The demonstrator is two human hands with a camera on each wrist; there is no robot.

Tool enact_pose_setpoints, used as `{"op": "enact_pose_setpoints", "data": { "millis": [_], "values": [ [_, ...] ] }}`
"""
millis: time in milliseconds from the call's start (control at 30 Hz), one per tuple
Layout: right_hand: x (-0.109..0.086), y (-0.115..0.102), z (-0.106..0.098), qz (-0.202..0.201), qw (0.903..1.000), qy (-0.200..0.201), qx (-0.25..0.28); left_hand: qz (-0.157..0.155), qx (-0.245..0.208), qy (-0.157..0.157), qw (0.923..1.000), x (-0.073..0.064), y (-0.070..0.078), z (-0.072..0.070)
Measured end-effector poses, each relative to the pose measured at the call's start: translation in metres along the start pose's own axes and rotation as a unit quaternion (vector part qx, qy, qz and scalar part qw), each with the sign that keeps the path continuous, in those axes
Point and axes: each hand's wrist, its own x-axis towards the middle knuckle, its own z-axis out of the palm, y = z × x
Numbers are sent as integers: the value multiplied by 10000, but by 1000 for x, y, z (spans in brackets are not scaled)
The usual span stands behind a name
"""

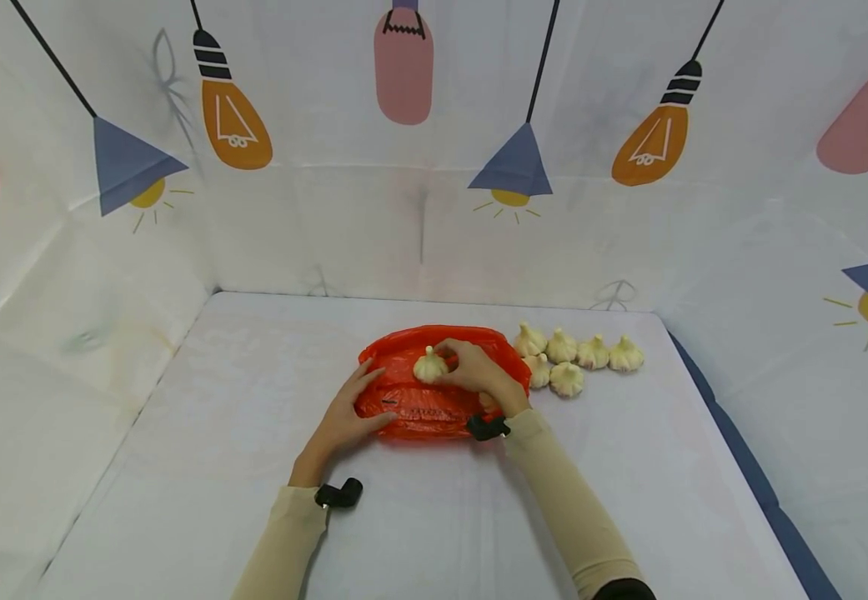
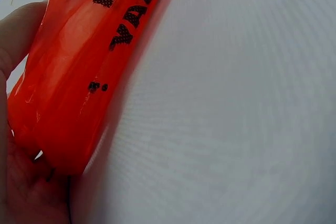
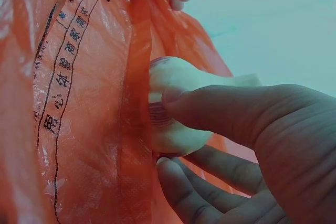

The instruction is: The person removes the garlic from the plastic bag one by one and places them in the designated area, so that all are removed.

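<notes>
A garlic bulb is pinched by my right hand, its stem pointing up in the head view. In the right wrist view, thumb and fingers close on the bulb against the bag's edge. Beneath it lies a red plastic bag with dark printed lettering. My left hand rests at the bag's left side, thumb and fingers spread apart along its edge. The left wrist view shows the bag against that palm. What is inside the bag is hidden.
Several garlic bulbs stand grouped on the white table, just right of the bag. A white cloth backdrop printed with lamps and bulbs rises behind and at the sides. Dark blue fabric runs along the right table edge.
</notes>
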Motion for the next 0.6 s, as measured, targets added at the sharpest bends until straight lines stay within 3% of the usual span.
{"op": "enact_pose_setpoints", "data": {
  "millis": [600],
  "values": [
    [-7,-5,-7,-1,9999,102,-102,-21,31,-2,10000,0,-1,1]
  ]
}}
